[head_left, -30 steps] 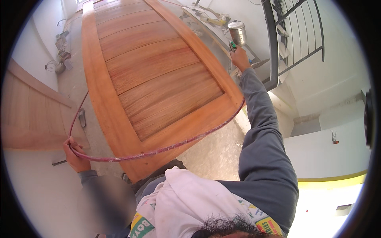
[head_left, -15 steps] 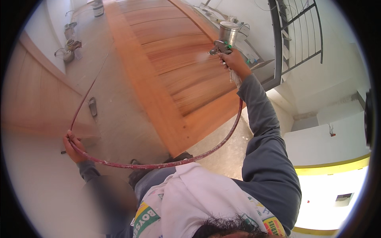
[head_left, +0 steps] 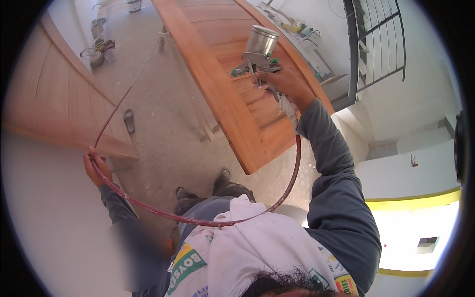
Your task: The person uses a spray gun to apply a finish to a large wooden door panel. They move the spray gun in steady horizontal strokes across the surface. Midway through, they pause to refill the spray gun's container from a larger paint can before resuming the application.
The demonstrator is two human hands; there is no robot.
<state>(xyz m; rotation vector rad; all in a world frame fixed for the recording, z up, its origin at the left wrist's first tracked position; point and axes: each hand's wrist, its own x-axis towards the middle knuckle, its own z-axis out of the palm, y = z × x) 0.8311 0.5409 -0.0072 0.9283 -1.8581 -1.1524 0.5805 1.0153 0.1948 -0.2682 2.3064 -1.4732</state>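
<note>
My right hand (head_left: 286,81) is wrapped round the grip of a metal spray gun (head_left: 257,65) with green knobs and a silver cup (head_left: 261,40) on top. The gun is held above a reddish-brown wooden door (head_left: 225,94) that lies flat on supports. Pale wrapping (head_left: 287,110) covers the lower grip, where a dark red hose (head_left: 298,153) joins. That hose loops in front of my body to my left hand (head_left: 97,166), whose fingers are closed round it. From there it runs on toward the far floor.
Another wooden panel (head_left: 59,94) stands at the left. A slipper (head_left: 129,121) lies on the concrete floor beside it. Farther off are cans and a small machine (head_left: 97,58), and a bucket (head_left: 134,6). Dark metal railing (head_left: 378,29) rises at the right, near tools (head_left: 297,27) behind the door.
The spray gun has come nearer and to the left, its cup now more tilted. The pale mist at its nozzle no longer shows. My view has shifted, and my feet now show.
</note>
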